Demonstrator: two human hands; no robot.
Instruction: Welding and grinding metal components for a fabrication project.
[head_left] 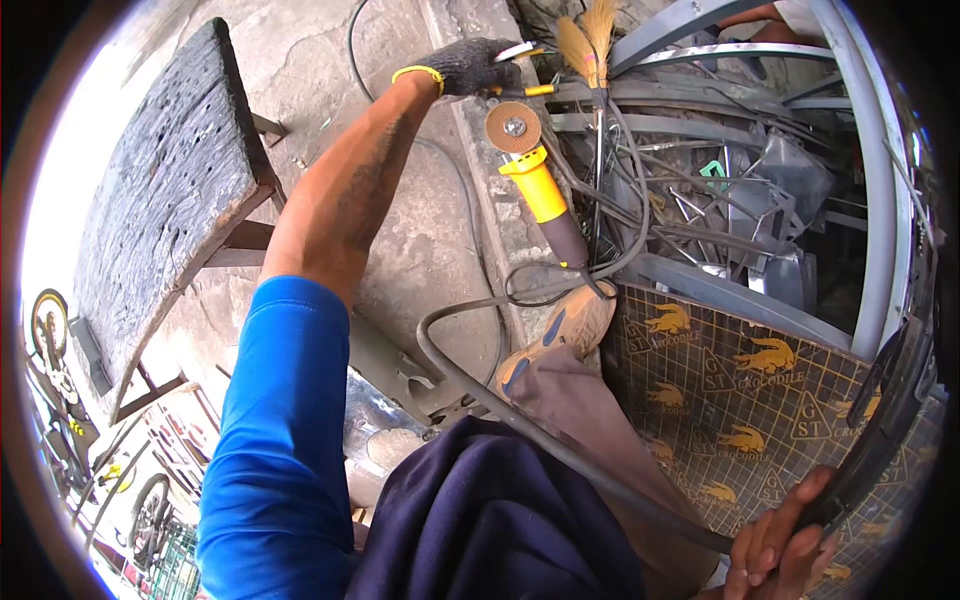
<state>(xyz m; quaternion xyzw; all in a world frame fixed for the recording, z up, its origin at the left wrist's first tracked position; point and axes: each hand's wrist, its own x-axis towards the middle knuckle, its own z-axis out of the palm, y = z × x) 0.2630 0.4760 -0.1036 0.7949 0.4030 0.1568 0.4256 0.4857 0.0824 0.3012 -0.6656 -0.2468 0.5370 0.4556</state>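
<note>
Concrete floor (pixel 420 230), grey and cracked, fills the centre of the view. At left stands a charred wooden workbench (pixel 160 190) on a metal frame, well apart from both my hands. At right lies a patterned black-and-gold sheet (pixel 740 400), beyond it a heap of grey metal bars and scrap (pixel 720 170) bounded by a curved grey metal frame (pixel 880 200).

My left arm, in a blue sleeve (pixel 275 440), reaches forward across the floor. My left hand (pixel 465 68), in a dark knitted glove with a yellow cuff, is closed over a small metal piece with a yellow part at the edge of the scrap; what the piece is cannot be told.

My shoe (pixel 570 325), tan with blue patches, rests at the near edge of the patterned sheet.

An angle grinder (pixel 540 185) with a yellow body and an orange disc lies on the floor just beside and below my left hand, untouched by either hand; its dark cable loops toward my shoe.

My right hand (pixel 775 550), bare, is at the lower right, fingers curled around a dark curved bar (pixel 880 430) that rises along the right rim.
</note>
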